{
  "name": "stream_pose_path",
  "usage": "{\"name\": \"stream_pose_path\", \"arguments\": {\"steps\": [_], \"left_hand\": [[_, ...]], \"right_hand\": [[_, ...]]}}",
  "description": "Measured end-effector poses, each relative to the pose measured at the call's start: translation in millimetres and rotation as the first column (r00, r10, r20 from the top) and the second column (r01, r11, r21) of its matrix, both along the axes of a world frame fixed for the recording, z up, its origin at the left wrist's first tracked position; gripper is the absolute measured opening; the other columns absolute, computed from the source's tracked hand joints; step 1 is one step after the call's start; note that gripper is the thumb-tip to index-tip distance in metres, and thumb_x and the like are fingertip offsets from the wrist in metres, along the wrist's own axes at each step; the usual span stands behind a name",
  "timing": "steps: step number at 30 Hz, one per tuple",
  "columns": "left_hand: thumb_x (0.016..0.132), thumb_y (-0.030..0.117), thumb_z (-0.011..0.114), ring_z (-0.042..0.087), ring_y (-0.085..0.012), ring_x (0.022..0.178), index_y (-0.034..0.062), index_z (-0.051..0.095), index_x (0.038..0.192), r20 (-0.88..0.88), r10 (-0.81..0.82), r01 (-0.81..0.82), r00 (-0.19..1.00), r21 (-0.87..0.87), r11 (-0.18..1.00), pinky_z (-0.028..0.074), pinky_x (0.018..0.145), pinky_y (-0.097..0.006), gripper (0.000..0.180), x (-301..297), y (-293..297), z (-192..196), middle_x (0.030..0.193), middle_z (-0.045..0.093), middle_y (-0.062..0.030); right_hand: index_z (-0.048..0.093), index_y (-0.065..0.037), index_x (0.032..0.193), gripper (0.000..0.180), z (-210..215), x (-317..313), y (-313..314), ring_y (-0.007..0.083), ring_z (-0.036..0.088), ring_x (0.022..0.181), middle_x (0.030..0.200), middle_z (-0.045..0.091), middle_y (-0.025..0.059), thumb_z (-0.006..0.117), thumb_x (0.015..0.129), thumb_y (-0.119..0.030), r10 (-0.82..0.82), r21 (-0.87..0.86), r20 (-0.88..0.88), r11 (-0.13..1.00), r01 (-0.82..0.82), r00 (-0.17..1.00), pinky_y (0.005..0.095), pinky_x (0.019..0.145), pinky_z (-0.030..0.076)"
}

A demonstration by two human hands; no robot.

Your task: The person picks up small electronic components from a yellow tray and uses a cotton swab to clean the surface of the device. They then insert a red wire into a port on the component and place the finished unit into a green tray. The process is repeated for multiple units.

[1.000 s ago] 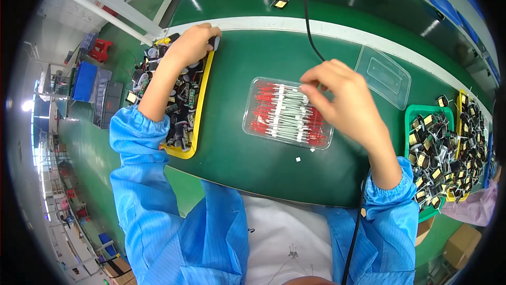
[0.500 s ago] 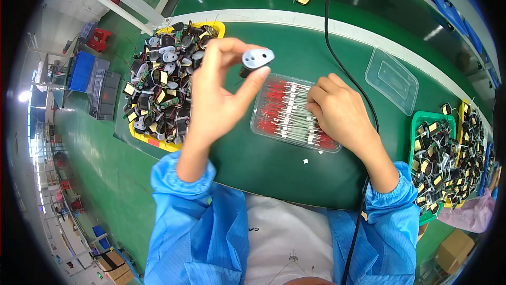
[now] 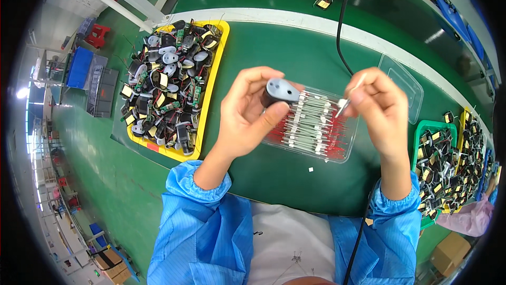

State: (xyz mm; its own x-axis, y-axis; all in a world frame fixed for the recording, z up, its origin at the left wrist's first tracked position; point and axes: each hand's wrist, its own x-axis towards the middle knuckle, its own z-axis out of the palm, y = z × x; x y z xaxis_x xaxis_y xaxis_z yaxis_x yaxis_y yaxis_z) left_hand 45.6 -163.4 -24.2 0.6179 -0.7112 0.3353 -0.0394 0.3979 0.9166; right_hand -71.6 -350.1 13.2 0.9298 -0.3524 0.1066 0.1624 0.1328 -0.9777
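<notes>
My left hand (image 3: 247,119) is closed around a small housing (image 3: 283,90) with a grey oval face and a black body, held above the left part of a clear plastic box (image 3: 345,159). In the box lie rows of thin white leads (image 3: 307,127) with white connectors and red ends. Over the box's right side, my right hand (image 3: 380,108) pinches a thin white lead (image 3: 343,107) with a small connector at its end. The held lead and the housing are apart. My fingers hide part of each.
A yellow tray (image 3: 204,121) heaped with similar housings stands at the left. To the right are a green tray (image 3: 416,145) of parts and a clear lid (image 3: 412,100). A black cable (image 3: 340,37) crosses the table. One part (image 3: 323,2) lies beyond the white edge.
My left hand has moved right and down with the housing, from beside the yellow tray to over the box. My right hand has lifted a lead out and moved right.
</notes>
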Motion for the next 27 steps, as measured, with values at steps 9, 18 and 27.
{"name": "stream_pose_path", "arguments": {"steps": [9,18,27], "left_hand": [[0.089,0.011,0.058,0.058,-0.0204,0.088,0.0024,0.037,0.12,-0.052,-0.126,0.129,0.991,0.073,0.989,0.048,0.08,-0.034,0.038,-17.6,0.4,2.6,0.106,0.058,-0.0239],[0.092,0.035,0.05,0.052,-0.0199,0.098,-0.0071,0.026,0.14,-0.303,-0.084,0.115,0.949,0.087,0.99,0.041,0.087,-0.034,0.068,-10.5,0.7,1.4,0.106,0.054,-0.0154],[0.08,0.021,0.072,0.058,-0.0214,0.089,-0.0027,0.041,0.128,-0.219,-0.042,0.061,0.975,0.083,0.995,0.047,0.079,-0.035,0.061,-4.6,3.0,-1.2,0.101,0.056,-0.0141]], "right_hand": [[0.051,0.0,0.106,0.019,8.0,-2.8,-0.4,0.0106,0.054,0.064,0.094,0.061,0.0157,0.049,0.093,-0.014,0.021,0.289,0.182,0.955,-0.074,0.983,0.0244,0.058,0.046],[0.049,0.005,0.117,0.029,4.4,4.0,2.8,0.0181,0.064,0.08,0.105,0.06,0.0204,0.052,0.092,-0.011,0.021,0.254,0.153,0.965,-0.06,0.988,0.0252,0.065,0.052],[0.058,0.007,0.103,0.021,4.4,-0.7,0.2,0.0185,0.065,0.072,0.094,0.064,0.0188,0.062,0.086,-0.007,0.046,0.268,0.114,0.96,-0.076,0.992,0.0266,0.059,0.055]]}}
